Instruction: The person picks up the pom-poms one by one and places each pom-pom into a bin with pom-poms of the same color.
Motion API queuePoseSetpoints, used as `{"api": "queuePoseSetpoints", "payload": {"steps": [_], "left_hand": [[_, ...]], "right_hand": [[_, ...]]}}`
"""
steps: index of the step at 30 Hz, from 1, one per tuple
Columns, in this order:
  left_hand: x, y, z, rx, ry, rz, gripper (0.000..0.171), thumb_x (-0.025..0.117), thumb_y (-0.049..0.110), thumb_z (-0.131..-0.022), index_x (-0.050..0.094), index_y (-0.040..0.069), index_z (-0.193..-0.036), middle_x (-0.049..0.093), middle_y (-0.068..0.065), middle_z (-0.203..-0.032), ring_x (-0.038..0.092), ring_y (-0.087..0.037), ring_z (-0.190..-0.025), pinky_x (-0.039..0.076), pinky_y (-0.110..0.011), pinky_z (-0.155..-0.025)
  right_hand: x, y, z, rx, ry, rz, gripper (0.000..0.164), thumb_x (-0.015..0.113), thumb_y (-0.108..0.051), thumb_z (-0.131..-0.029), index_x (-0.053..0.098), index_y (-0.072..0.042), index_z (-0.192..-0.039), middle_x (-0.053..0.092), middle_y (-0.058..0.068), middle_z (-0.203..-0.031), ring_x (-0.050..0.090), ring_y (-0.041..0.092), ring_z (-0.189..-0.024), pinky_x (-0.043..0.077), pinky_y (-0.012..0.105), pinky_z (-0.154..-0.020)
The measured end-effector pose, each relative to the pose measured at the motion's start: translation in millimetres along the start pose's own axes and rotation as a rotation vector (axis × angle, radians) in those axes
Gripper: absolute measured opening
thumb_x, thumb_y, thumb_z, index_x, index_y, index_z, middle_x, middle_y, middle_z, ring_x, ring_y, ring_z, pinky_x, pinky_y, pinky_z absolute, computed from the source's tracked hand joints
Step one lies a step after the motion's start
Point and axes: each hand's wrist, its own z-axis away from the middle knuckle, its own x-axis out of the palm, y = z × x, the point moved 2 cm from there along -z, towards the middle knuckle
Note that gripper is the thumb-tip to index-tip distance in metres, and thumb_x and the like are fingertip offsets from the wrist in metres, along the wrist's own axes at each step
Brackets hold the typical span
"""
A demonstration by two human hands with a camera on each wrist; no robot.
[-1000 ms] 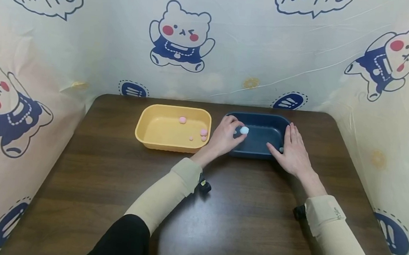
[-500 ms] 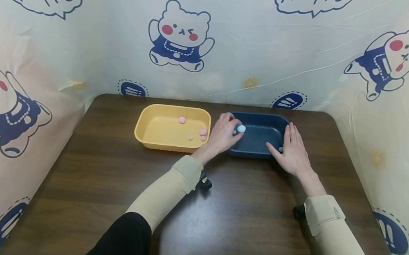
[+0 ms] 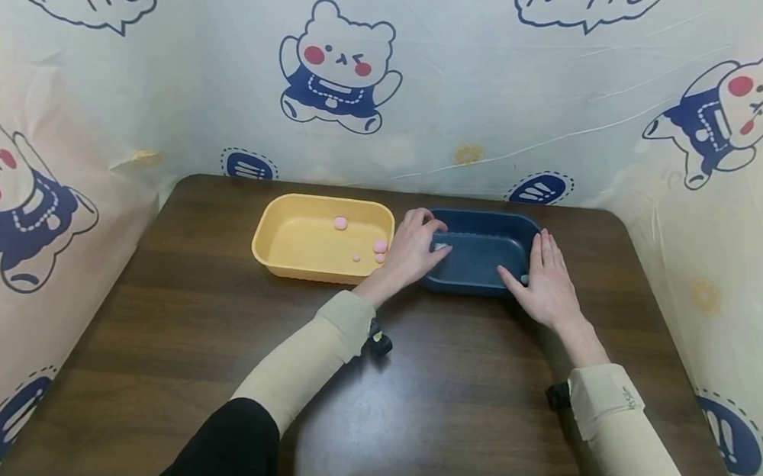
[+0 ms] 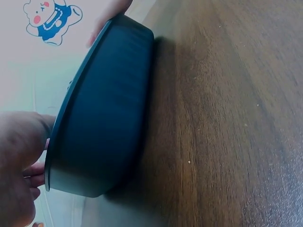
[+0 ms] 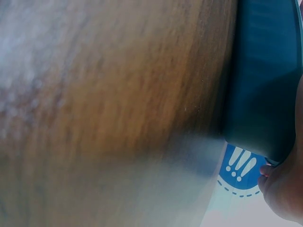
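In the head view, my left hand (image 3: 415,245) is at the left end of a dark blue tray (image 3: 480,287), thumb and fingers apart over its inside. Small pale blue pieces (image 3: 440,246) show in the gap between them, low in the tray and partly hidden. My right hand (image 3: 549,289) rests on the tray's right end, fingers straight along the rim and thumb out over the near side. Beside that thumb lies a small bluish ball (image 3: 525,279). The left wrist view shows the tray's outer wall (image 4: 104,104), with the left hand (image 4: 21,156) at its rim.
A yellow tray (image 3: 303,267) with several pink balls (image 3: 380,246) stands left of the blue one, close to my left wrist. Both sit near the far edge of the brown wooden table (image 3: 449,398). Behind hangs a printed bear curtain (image 3: 438,82).
The pale blue ball pinched in my left hand has gone from the fingertips, down toward the tray's left end. That hand shifted slightly left; the right hand stays put.
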Motion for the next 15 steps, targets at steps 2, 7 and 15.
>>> {"api": "queuePoseSetpoints", "payload": {"steps": [2,7,15], "left_hand": [[-2.1,0.2,1.6,-0.010,-0.009,-0.005,0.045,0.080,0.050,-0.099,0.077,0.022,-0.134,0.060,-0.007,-0.146,0.049,-0.026,-0.142,0.048,-0.040,-0.121],[-43.0,25.5,17.9,-0.053,-0.070,0.055,0.044,0.075,0.042,-0.104,0.074,0.015,-0.140,0.059,-0.013,-0.153,0.048,-0.029,-0.147,0.046,-0.042,-0.126],[-91.1,26.5,40.2,-0.001,-0.062,-0.010,0.050,0.068,0.038,-0.109,0.065,0.009,-0.150,0.057,-0.015,-0.160,0.050,-0.031,-0.152,0.045,-0.047,-0.129]], "right_hand": [[1,0,0,0.000,-0.001,-0.002,0.113,0.046,-0.072,-0.108,-0.002,0.007,-0.172,-0.006,0.027,-0.184,0.003,0.049,-0.172,0.009,0.066,-0.139],[1,-1,-2,-0.002,-0.015,-0.002,0.113,0.045,-0.072,-0.108,-0.003,0.006,-0.173,-0.008,0.026,-0.184,0.002,0.049,-0.172,0.009,0.066,-0.140],[-9,0,-4,-0.001,-0.030,0.010,0.115,0.045,-0.075,-0.107,-0.005,0.006,-0.173,-0.005,0.029,-0.183,0.001,0.050,-0.172,0.005,0.067,-0.140]]}}
